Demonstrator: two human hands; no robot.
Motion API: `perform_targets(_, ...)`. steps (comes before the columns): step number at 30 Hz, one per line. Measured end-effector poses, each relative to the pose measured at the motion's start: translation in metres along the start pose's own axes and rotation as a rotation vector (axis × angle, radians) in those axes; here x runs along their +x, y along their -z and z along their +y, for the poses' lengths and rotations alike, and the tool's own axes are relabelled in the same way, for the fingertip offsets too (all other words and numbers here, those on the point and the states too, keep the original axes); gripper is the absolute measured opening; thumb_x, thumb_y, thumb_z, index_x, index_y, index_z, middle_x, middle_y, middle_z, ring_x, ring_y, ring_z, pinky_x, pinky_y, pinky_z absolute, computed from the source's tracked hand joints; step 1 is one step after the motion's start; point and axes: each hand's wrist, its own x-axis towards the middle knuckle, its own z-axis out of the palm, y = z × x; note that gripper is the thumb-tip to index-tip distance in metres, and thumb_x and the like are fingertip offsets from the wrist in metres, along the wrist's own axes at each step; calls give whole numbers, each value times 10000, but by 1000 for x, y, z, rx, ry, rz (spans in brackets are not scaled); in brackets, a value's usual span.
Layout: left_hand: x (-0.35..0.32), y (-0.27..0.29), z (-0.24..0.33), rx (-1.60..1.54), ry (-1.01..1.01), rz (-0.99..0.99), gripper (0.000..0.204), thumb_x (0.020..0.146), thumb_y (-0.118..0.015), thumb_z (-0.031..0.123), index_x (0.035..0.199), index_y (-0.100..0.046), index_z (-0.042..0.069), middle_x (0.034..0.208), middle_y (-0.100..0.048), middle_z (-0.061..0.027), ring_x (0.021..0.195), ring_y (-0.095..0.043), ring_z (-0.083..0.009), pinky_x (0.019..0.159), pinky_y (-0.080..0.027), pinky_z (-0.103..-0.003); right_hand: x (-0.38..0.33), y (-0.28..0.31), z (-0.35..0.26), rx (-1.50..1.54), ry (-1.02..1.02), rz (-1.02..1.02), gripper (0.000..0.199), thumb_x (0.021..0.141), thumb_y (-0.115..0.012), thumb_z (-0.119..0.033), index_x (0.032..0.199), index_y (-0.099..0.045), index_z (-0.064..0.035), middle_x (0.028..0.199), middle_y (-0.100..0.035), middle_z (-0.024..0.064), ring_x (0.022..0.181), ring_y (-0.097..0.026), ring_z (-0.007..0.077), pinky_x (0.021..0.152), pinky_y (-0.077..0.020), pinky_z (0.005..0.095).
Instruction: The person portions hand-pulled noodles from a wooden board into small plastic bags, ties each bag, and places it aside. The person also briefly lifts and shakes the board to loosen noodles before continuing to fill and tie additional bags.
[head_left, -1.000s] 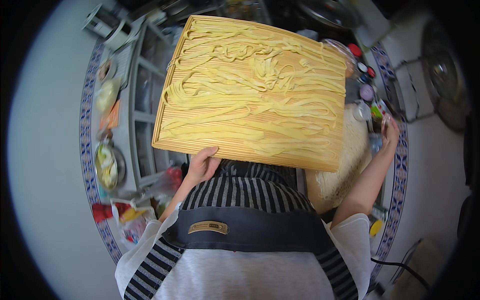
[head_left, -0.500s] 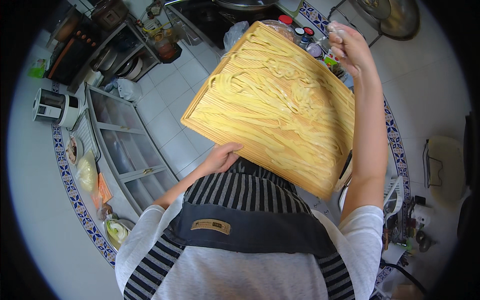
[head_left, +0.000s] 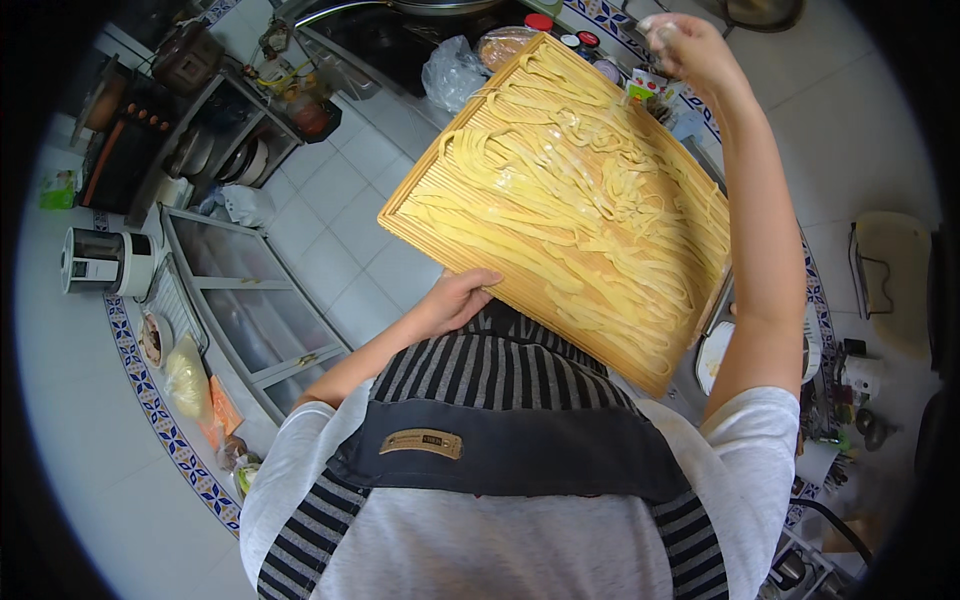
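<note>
Across the middle of the head view, a ridged wooden board [head_left: 405, 206] slants over the front of the striped apron [head_left: 500, 375], carrying yellow noodles [head_left: 605, 200] in loose, tangled strands. The left hand [head_left: 458, 298] grips the board's near edge, thumb on top; the other fingers are mostly hidden beneath. The right hand [head_left: 698, 58] hangs above the board's far right corner, its fingers [head_left: 662, 38] bunched together, with something whitish at the tips; whether they pinch anything I cannot tell.

My main worry is balance: only the left hand visibly holds the board, and any other support is out of sight. A slipping thumb or a bump from the right forearm could tip it and send strands over the edge. Tangled pieces might also stick together.

Beyond the board lie pale floor tiles [head_left: 345, 240]. Leftward, a desk [head_left: 256, 412] above glass-fronted cabinet doors [head_left: 235, 265] bears a white appliance [head_left: 92, 262] and a bag of yellowish stuff [head_left: 186, 376]. Past the far edge are a clear plastic bag [head_left: 452, 74], a red-lidded jar [head_left: 538, 22] and a dark cooktop [head_left: 385, 45].
</note>
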Motion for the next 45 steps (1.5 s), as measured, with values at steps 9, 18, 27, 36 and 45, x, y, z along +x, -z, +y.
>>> perform_targets(9, 1, -7, 3, -17, -32, 30, 425, 854, -542, -31, 1264, -429, -53, 1240, -539, -175, 1120, -552, -275, 947, -468, -379, -7, -66, -3, -243, -89, -177, 190, 932, -491, -149, 1026, -632, -61, 630, -462, -57, 495, -356, 17, 420, -277, 189)
perform_targets(18, -1, -13, 4, 48, -6, 78, 427, 842, -558, -45, 1251, -437, -77, 1222, -551, -189, 1102, -569, -274, 949, -482, -364, -22, -88, -25, -252, -41, -366, 207, 940, -446, -115, 1037, -607, -29, 658, -469, -27, 530, -384, 54, 462, -337, 191)
perform_targets(27, -3, -14, 3, 50, 23, 105, 399, 847, -561, -39, 1233, -462, -60, 1211, -562, -177, 1072, -585, -259, 929, -484, -361, 8, -44, 7, -247, -186, -210, 191, 950, -487, -190, 893, -622, -68, 586, -455, -48, 466, -361, 41, 409, -301, 205)
perform_targets(36, -4, -17, -3, 17, -53, 47, 473, 832, -539, -40, 1285, -403, -52, 1259, -522, -200, 1137, -539, -307, 958, -455, -434, 4, 16, 46, -383, -21, -318, 206, 959, -478, -189, 997, -595, -24, 629, -482, -40, 498, -357, 53, 458, -320, 221)
perform_targets(45, 11, -13, 10, -87, -177, 46, 452, 823, -554, -37, 1256, -428, -44, 1221, -540, -178, 1153, -526, -284, 976, -436, -430, -91, 56, 53, -412, -240, -143, 162, 922, -486, -137, 972, -613, -49, 703, -542, -8, 621, -488, 63, 505, -398, 217)
